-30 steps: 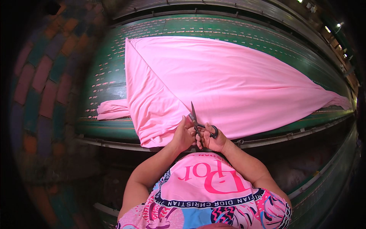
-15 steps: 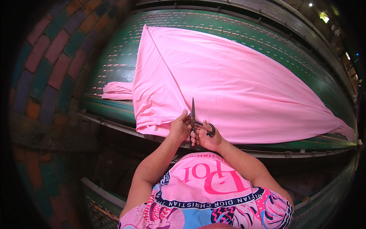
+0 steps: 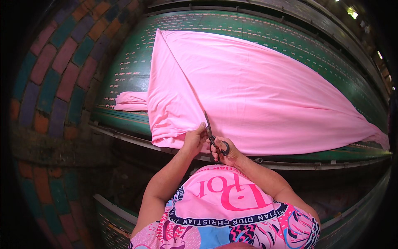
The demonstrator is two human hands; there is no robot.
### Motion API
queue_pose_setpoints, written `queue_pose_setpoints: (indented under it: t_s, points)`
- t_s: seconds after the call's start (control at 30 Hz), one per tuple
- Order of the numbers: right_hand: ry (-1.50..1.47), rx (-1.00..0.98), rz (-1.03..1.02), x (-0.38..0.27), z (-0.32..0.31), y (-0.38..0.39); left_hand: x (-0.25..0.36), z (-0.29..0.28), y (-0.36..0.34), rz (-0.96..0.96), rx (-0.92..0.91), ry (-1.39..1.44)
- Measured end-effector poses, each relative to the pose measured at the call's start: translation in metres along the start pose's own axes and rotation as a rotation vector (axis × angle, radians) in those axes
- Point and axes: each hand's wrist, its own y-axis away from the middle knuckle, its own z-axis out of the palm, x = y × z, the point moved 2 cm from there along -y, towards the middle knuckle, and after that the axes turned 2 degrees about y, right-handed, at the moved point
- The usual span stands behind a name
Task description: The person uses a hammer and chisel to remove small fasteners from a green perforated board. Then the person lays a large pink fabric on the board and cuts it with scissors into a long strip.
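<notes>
A large sheet of pink fabric (image 3: 257, 79) lies folded over a green cutting table (image 3: 124, 79), with a crease running from its far corner toward me. My right hand (image 3: 226, 150) grips black scissors (image 3: 212, 135), the blades pointing away along the crease at the fabric's near edge. Just left of the blades, my left hand (image 3: 195, 139) pinches the fabric's near edge.
A small folded pink piece (image 3: 130, 101) juts out at the left of the sheet. A metal rail (image 3: 290, 164) runs along the table's near edge. A floor of coloured bricks (image 3: 49, 70) lies at the left.
The view has swung, so the fabric and hands sit more to the right. Both hands stay at the near edge with the scissors in the crease; any advance of the blades is too small to tell.
</notes>
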Motion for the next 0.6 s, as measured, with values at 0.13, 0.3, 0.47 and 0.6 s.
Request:
queue_pose_setpoints:
  t_s: [0.13, 0.3, 0.47, 0.6]
  points:
    - [-0.155, -0.056, -0.062, 0.001, 0.007, -0.008, 0.007, -0.002, 0.009, 0.003, -0.002, -0.138]
    - [-0.135, 0.019, -0.081, 0.002, 0.016, -0.022, 0.017, -0.013, 0.011, 0.030, 0.016, -0.235]
    - [-0.064, 0.051, -0.117, -0.006, 0.031, -0.024, 0.027, -0.017, 0.018, 0.179, 0.132, -0.493]
    - [-0.194, 0.036, -0.113, -0.001, 0.025, -0.041, 0.035, -0.005, 0.036, 0.192, 0.141, -0.565]
